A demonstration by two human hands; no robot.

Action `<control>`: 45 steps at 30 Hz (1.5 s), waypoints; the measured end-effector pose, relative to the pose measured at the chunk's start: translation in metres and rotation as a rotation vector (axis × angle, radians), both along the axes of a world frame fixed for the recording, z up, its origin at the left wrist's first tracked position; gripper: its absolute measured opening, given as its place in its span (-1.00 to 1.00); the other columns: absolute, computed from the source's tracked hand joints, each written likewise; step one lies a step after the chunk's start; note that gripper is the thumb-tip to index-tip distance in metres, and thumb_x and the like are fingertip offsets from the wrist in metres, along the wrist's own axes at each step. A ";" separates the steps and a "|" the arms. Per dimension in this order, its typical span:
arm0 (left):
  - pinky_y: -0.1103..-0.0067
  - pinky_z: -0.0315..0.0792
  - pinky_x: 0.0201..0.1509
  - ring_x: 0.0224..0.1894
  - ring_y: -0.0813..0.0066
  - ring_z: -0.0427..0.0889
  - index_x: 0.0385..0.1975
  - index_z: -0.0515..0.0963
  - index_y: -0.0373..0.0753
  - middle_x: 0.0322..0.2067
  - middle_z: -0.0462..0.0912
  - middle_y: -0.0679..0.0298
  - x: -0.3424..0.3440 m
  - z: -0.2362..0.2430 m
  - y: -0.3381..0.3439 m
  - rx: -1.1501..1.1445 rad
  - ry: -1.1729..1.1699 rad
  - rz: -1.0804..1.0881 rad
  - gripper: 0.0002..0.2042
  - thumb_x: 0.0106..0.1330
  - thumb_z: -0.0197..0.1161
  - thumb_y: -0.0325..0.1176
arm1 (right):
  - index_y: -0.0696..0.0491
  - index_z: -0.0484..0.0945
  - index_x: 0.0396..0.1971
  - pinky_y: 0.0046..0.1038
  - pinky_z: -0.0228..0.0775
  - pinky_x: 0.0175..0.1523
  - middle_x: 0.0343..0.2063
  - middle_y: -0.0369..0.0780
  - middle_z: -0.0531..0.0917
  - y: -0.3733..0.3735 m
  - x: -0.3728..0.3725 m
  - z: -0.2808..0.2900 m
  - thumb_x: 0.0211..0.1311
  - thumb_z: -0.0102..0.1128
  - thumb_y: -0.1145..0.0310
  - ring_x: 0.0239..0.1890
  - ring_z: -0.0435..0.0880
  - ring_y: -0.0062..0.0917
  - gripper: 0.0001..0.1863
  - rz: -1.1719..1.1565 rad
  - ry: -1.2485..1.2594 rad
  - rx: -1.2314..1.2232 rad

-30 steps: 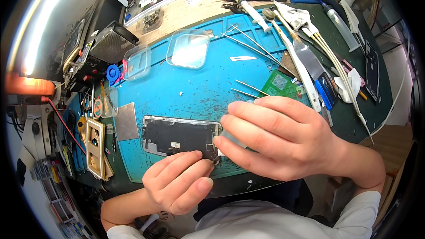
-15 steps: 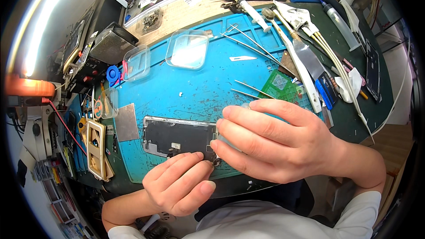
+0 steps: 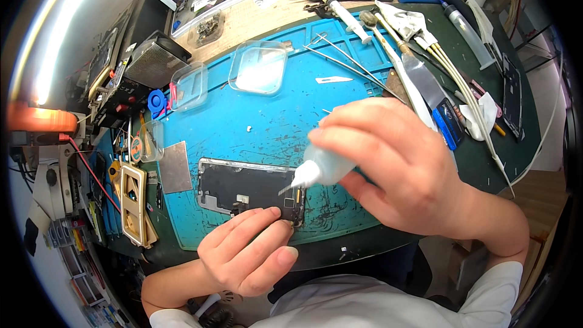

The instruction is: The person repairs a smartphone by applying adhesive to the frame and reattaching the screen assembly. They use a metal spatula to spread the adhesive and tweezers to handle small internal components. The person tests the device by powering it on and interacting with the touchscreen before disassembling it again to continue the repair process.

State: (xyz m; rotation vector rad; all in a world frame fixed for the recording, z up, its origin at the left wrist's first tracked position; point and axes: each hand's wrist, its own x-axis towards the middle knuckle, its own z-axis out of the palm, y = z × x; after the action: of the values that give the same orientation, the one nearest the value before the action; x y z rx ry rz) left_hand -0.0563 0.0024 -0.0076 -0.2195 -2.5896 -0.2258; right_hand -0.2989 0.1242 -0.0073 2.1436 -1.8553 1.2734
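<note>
A phone screen assembly (image 3: 218,182) lies black back side up on the blue work mat (image 3: 206,127), with a silvery rim along its far edge. My left hand (image 3: 246,252) is closed at its near edge, the thumb and fingers gripping close to the right end; the fingers hide that stretch of the edge. In my right hand (image 3: 404,167) is a translucent squeeze bottle (image 3: 333,161) with a white cap and a thin needle tip. The bottle tilts down to the left, its tip over the right part of the screen; whether it touches cannot be told.
Beyond lie clear plastic boxes (image 3: 258,68), tweezers (image 3: 349,61), a blade (image 3: 334,79) and a red-tipped syringe (image 3: 343,15). Brushes and a spatula (image 3: 425,76) crowd the right side. At the left are a metal plate (image 3: 176,167) and a gold-coloured frame (image 3: 132,203).
My right hand has lifted and turned, so the bottle now shows with its needle pointing down at the screen's right end. My left hand has stayed at the near edge.
</note>
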 end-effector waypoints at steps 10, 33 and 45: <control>0.52 0.68 -0.31 -0.33 0.27 0.78 0.23 0.41 -0.27 -0.19 0.79 0.01 -0.004 -0.012 0.005 0.027 0.119 0.104 -0.50 0.30 0.39 -0.50 | 0.11 0.57 0.08 -0.36 0.51 0.07 -0.10 -0.18 0.70 -0.038 0.006 0.026 0.16 0.47 0.44 -0.03 0.70 -0.36 -0.54 -0.055 -0.392 0.241; 0.52 0.66 -0.41 -0.36 0.22 0.77 0.07 0.44 -0.32 -0.32 0.77 0.15 -0.003 -0.002 0.004 0.036 0.040 0.079 -0.61 0.27 0.40 -0.55 | 0.03 0.76 -0.12 -0.38 0.61 0.01 0.03 -0.26 0.73 -0.001 0.016 -0.018 0.13 0.31 0.34 0.10 0.71 -0.40 -0.70 0.260 0.186 -0.038; 0.46 0.74 -0.36 -0.38 0.23 0.76 0.17 0.37 -0.22 -0.37 0.75 0.17 -0.003 -0.008 0.008 0.027 0.117 0.083 -0.49 0.27 0.44 -0.58 | 0.09 0.65 -0.40 -0.43 0.47 -0.04 -0.28 -0.31 0.64 -0.004 0.022 -0.026 0.07 0.28 0.35 -0.07 0.64 -0.49 -0.86 0.259 0.137 -0.101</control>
State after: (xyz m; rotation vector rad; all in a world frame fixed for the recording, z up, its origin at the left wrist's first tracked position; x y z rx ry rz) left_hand -0.0594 0.0101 -0.0157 -0.1121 -2.4716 -0.2119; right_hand -0.2767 0.1203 -0.0334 2.4079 -1.4686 1.1945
